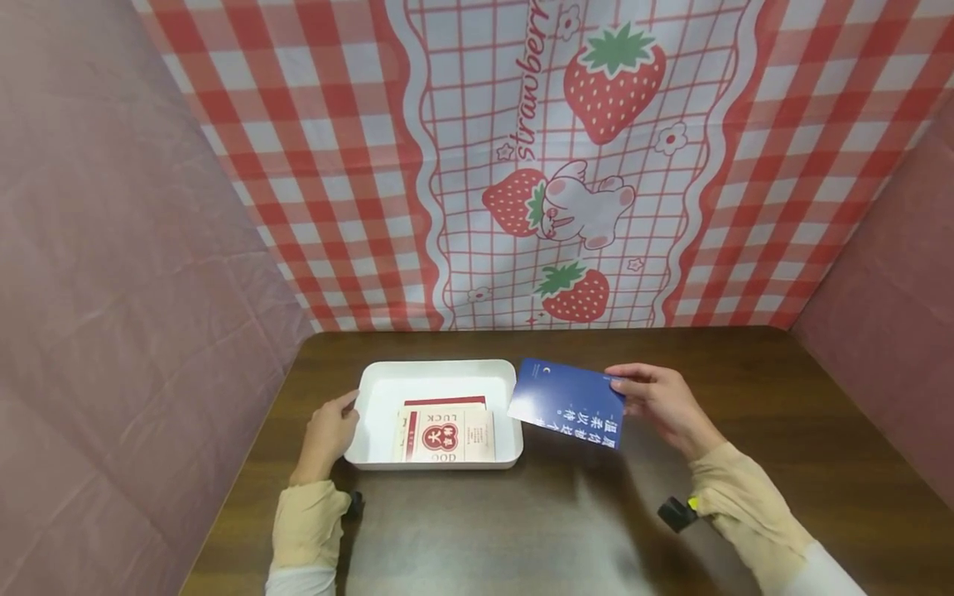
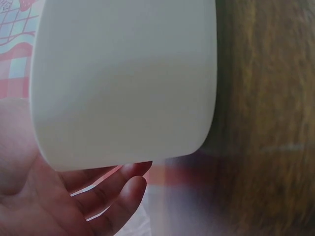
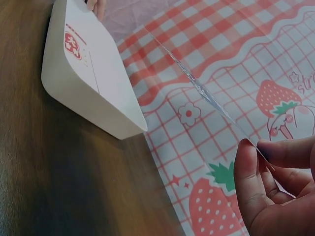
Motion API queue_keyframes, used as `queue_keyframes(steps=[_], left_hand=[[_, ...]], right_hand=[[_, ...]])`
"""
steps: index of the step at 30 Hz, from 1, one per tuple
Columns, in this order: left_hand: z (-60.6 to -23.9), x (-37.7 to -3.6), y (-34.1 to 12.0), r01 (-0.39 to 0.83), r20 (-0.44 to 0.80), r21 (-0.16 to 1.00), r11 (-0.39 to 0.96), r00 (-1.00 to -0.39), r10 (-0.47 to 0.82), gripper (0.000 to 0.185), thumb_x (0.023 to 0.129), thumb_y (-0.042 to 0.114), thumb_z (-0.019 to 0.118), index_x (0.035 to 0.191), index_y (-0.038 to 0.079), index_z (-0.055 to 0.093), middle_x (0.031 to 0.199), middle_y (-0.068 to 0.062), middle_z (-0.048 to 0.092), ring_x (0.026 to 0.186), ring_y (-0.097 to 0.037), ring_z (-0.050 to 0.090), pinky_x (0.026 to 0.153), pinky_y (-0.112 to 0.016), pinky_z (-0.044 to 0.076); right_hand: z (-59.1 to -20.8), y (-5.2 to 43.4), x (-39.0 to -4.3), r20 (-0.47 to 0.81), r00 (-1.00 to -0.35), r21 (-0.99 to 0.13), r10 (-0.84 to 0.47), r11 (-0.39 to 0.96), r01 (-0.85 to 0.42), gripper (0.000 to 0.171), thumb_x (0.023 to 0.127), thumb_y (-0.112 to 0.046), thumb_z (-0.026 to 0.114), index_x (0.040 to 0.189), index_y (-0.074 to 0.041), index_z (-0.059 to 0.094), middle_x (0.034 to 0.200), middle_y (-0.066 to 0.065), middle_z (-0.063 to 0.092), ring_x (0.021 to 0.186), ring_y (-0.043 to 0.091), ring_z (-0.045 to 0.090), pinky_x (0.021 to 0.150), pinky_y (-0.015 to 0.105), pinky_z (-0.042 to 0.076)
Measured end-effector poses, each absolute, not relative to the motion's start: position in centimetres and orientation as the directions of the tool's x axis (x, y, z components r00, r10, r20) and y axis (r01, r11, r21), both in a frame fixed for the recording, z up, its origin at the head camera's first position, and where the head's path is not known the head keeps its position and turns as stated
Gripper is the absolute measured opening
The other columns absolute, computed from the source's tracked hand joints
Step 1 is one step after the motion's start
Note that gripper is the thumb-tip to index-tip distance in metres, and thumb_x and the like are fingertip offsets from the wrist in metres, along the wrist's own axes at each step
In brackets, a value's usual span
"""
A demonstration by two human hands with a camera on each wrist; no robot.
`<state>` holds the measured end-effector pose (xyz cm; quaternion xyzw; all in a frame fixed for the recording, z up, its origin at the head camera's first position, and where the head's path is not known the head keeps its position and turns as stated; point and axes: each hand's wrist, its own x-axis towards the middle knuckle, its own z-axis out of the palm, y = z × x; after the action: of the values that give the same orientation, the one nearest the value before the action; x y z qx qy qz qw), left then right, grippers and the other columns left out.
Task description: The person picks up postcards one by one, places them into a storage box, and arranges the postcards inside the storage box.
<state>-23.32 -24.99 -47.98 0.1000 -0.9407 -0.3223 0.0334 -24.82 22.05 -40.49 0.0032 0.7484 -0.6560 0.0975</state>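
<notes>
My left hand (image 1: 330, 432) holds the left end of a white tray (image 1: 432, 465), its fingers (image 2: 113, 196) at the outside of the end wall and partly hidden behind it. Inside the tray lie cream cards with red print (image 1: 445, 435), over a dark red edge (image 1: 447, 401). My right hand (image 1: 666, 404) pinches a blue card (image 1: 570, 397) with white characters by its right edge. Raised off the table, the card tilts with its left corner beside the tray's right rim. From the right wrist it shows nearly edge-on, between thumb and fingertips (image 3: 244, 162).
Both items are at a brown wooden table (image 1: 477, 538). Behind it hangs a red and white checked cloth (image 1: 335, 165) with strawberries. Pinkish curtains (image 1: 149, 331) flank the sides. A small black device (image 1: 676, 514) is strapped at the right wrist.
</notes>
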Motion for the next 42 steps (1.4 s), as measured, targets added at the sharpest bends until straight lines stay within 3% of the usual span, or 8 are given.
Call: queue_keyframes(steps=[6, 16, 23, 31, 42], left_hand=[[-48.1, -23.3, -25.1, -0.167, -0.001, 0.612, 0.773, -0.978, -0.21, 0.047, 0.092, 0.009, 0.044, 0.137, 0.002, 0.054, 0.126, -0.023, 0.063, 0.1, -0.036, 0.06, 0.088, -0.054, 0.046], [-47.9, -23.4, -24.9, -0.165, 0.001, 0.608, 0.776, -0.978, -0.209, 0.046, 0.092, 0.01, 0.045, 0.136, 0.004, 0.055, 0.12, -0.022, 0.065, 0.09, -0.032, 0.057, 0.083, -0.051, 0.046], [-47.9, -23.4, -25.0, -0.163, 0.004, 0.61, 0.775, -0.978, -0.208, 0.046, 0.092, 0.01, 0.045, 0.136, 0.004, 0.055, 0.123, -0.022, 0.064, 0.096, -0.034, 0.059, 0.086, -0.053, 0.046], [-48.1, -23.3, -24.9, -0.172, 0.011, 0.607, 0.776, -0.974, -0.224, 0.047, 0.091, 0.011, 0.045, 0.137, 0.005, 0.055, 0.119, -0.021, 0.066, 0.091, -0.032, 0.057, 0.082, -0.05, 0.047], [-47.9, -23.3, -25.0, -0.192, -0.012, 0.605, 0.773, -0.973, -0.232, 0.047, 0.091, 0.011, 0.044, 0.137, 0.005, 0.055, 0.123, -0.022, 0.065, 0.097, -0.035, 0.059, 0.087, -0.054, 0.046]], right_hand=[[-40.5, 20.5, -25.4, -0.155, -0.978, -0.983, -0.141, 0.122, 0.138, 0.04, 0.094, -0.009, 0.06, 0.127, 0.012, 0.053, 0.082, -0.006, 0.068, 0.066, 0.007, 0.065, 0.063, 0.026, 0.057], [-40.9, 17.6, -26.3, -0.139, -0.973, -0.989, -0.185, 0.083, 0.126, 0.04, 0.092, -0.003, 0.06, 0.125, 0.018, 0.052, 0.081, -0.005, 0.068, 0.064, 0.007, 0.064, 0.06, 0.025, 0.056], [-41.1, 15.8, -26.7, -0.131, -0.968, -0.991, -0.212, 0.058, 0.122, 0.04, 0.092, 0.001, 0.059, 0.125, 0.021, 0.05, 0.08, -0.005, 0.068, 0.062, 0.007, 0.063, 0.059, 0.024, 0.056], [-41.9, 14.2, -26.9, -0.144, -0.963, -0.989, -0.229, 0.057, 0.135, 0.036, 0.091, 0.0, 0.06, 0.122, 0.019, 0.054, 0.08, -0.002, 0.068, 0.062, 0.008, 0.064, 0.059, 0.025, 0.056], [-42.7, 12.9, -27.0, -0.15, -0.963, -0.987, -0.226, 0.085, 0.134, 0.033, 0.091, 0.0, 0.06, 0.119, 0.017, 0.058, 0.082, -0.001, 0.069, 0.061, 0.01, 0.063, 0.059, 0.026, 0.056]])
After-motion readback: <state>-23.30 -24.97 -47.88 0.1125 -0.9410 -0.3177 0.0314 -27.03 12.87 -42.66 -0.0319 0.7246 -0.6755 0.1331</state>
